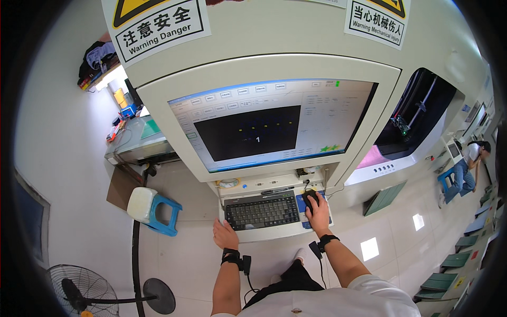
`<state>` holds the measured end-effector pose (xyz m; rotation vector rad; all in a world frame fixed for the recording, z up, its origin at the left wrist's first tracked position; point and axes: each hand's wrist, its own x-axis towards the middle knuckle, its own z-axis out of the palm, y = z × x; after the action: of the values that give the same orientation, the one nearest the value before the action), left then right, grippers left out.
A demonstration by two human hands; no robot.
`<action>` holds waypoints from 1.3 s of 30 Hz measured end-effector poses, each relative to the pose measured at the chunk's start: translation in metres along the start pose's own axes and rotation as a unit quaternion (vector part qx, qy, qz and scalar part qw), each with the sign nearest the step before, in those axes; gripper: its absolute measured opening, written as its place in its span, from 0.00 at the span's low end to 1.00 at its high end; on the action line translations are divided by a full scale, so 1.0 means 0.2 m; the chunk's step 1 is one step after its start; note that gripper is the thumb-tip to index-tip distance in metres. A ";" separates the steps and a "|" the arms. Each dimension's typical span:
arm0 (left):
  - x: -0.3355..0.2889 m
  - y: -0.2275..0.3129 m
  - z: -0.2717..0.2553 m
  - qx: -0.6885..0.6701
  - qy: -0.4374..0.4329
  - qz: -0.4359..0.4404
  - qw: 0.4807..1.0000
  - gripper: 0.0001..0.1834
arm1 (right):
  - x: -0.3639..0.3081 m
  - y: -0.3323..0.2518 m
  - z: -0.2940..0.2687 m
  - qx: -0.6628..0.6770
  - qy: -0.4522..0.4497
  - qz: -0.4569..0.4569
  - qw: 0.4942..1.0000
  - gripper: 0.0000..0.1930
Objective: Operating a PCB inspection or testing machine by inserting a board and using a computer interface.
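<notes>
My right hand (pixel 318 214) is wrapped over a black computer mouse (pixel 310 199) on a blue pad (pixel 305 210) at the right of the keyboard tray. Beside the tray's front left corner, my left hand (pixel 225 234) is loosely open, its fingertips near the edge and nothing seen in it. Between the hands lies a black keyboard (pixel 262 210) on the pale tray (pixel 264 233). Above it, a screen (pixel 322 121) set in the machine's housing shows a dark panel with small yellow marks. A black strap with a cable sits on each wrist.
Right of the screen, a dark window (pixel 422 113) shows the machine's inside. A green board (pixel 385 198) leans below it. At left stand a blue and white stool (pixel 158 208), a workbench (pixel 138 138) and a fan (pixel 84 293). Another person (pixel 465 169) sits far right.
</notes>
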<state>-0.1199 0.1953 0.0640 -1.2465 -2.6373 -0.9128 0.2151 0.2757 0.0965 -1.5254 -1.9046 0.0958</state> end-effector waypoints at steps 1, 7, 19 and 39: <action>0.00 0.00 0.00 0.006 -0.004 -0.001 1.000 0.23 | 0.00 0.00 0.00 -0.001 0.000 0.000 1.000 0.27; 0.00 -0.01 0.00 0.000 0.020 0.012 1.000 0.22 | 0.00 0.00 0.00 -0.007 0.009 -0.014 1.000 0.27; 0.00 0.00 -0.01 0.003 0.013 0.008 1.000 0.21 | 0.00 0.00 0.00 0.000 0.002 0.005 1.000 0.26; 0.00 -0.02 0.01 0.007 0.004 0.008 1.000 0.23 | 0.00 -0.01 -0.01 -0.024 0.003 0.000 1.000 0.29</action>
<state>-0.1222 0.1938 0.0605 -1.2545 -2.6191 -0.8944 0.2138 0.2742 0.0990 -1.5557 -1.9140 0.0450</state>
